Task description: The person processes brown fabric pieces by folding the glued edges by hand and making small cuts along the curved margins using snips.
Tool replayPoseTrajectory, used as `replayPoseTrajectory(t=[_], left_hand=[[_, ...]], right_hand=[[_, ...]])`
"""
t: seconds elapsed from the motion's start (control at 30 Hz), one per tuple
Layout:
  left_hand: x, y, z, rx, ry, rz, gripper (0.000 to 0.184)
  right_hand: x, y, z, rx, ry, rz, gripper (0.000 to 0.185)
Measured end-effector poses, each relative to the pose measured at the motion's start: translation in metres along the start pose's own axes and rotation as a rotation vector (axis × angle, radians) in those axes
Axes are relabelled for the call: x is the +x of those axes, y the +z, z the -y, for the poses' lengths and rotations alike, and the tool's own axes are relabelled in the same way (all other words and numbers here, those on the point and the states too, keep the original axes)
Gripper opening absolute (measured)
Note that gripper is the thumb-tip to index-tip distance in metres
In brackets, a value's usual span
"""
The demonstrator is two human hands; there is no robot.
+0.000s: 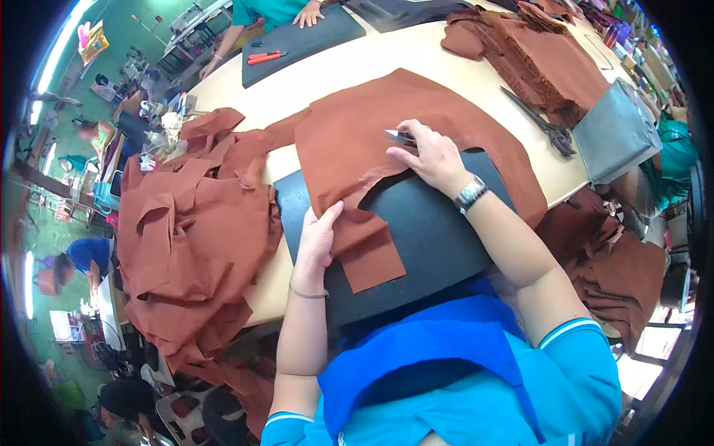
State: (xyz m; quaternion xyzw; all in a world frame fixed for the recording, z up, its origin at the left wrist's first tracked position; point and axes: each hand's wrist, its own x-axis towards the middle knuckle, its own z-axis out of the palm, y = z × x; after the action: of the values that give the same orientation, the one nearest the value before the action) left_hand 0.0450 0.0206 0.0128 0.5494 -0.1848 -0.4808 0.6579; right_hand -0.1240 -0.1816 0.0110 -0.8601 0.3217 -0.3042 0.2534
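Observation:
A large rust-brown piece of cut fabric (372, 111) lies over a black board (439, 238) in front of me. My left hand (318, 236) pinches the near left edge of this fabric, thumb on top, where a flap folds down over the board. My right hand (439, 160) rests over the middle of the fabric beside its curved inner edge. Its fingers are closed around small thread snips (401, 137), whose pale tips point left. The fingers partly hide the snips.
A heap of brown fabric (197, 238) hangs over the table's left side. Large dark shears (539, 123) and stacked brown pieces (543, 67) lie right. Across the table (401, 44), a co-worker's hand (309, 13) rests on another black board (297, 56) with red-handled snips (266, 57).

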Motion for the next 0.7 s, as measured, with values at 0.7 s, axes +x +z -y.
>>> replayPoseTrajectory(t=[0.7], left_hand=[[-0.001, 0.008, 0.001, 0.014, 0.114, -0.005, 0.037]], right_hand=[[-0.056, 0.012, 0.046, 1.634, 0.962, 0.705, 0.036]])
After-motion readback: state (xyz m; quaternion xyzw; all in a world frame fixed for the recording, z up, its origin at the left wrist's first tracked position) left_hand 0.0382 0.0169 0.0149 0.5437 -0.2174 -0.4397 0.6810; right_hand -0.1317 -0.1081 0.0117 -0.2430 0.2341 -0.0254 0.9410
